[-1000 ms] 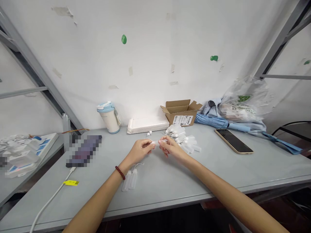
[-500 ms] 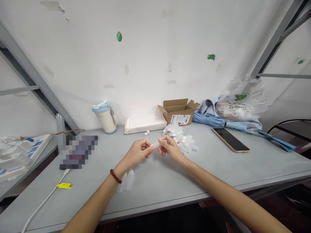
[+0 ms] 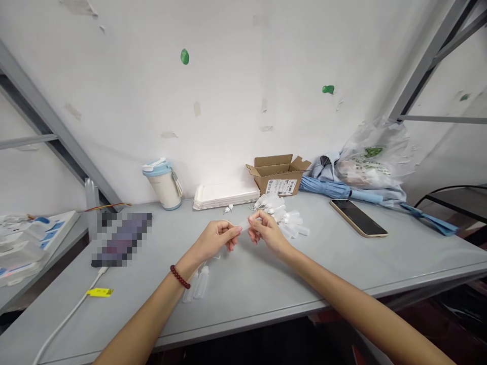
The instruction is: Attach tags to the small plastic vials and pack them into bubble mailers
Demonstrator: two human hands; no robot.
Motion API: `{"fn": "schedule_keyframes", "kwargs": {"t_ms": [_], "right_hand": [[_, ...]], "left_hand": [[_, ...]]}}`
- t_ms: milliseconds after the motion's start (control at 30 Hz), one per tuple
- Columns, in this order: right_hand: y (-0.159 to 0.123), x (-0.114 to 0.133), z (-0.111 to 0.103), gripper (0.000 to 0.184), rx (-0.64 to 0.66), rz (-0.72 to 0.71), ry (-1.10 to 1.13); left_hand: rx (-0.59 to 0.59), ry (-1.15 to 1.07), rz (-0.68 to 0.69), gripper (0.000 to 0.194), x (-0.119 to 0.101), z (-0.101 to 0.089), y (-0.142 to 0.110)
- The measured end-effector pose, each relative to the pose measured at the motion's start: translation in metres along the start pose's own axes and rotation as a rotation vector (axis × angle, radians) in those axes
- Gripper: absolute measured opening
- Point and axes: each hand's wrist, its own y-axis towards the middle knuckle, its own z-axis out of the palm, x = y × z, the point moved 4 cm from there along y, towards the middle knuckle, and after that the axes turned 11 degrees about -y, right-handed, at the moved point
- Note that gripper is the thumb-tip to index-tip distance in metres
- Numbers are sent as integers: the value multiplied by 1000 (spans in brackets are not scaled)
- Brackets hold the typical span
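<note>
Over the tabletop [image 3: 323,248], mid-view, the left hand [image 3: 219,237] and right hand [image 3: 268,232] pinch one small translucent piece [image 3: 244,224] between them, partly hidden. Its long axis seems to run eight to two o'clock, the left grip lower. Clustered bottles [image 3: 292,218] lie at two o'clock from the right hand, the nearer one; two more bottles [image 3: 201,283] lie at seven o'clock from the left hand.

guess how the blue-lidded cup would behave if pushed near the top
The cup could tip, being tall and narrower toward the bottom. Its strap may swing, hanging at the side. Weight is uncertain, as the opaque cup hides any contents.
</note>
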Motion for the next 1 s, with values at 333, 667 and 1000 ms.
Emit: {"fn": "schedule_keyframes", "kwargs": {"t_ms": [333, 667, 1000], "right_hand": [[-2, -8, 3, 41, -84, 109, 36], [-2, -2, 1, 44, -58, 108, 55], [-3, -9, 4, 40, -63, 115, 78]], "left_hand": [[-150, 308, 218, 30, 0, -3, 1], [186, -123, -151, 50, 13, 3, 4], [-1, 254, 126, 37, -2, -1, 2]]}}
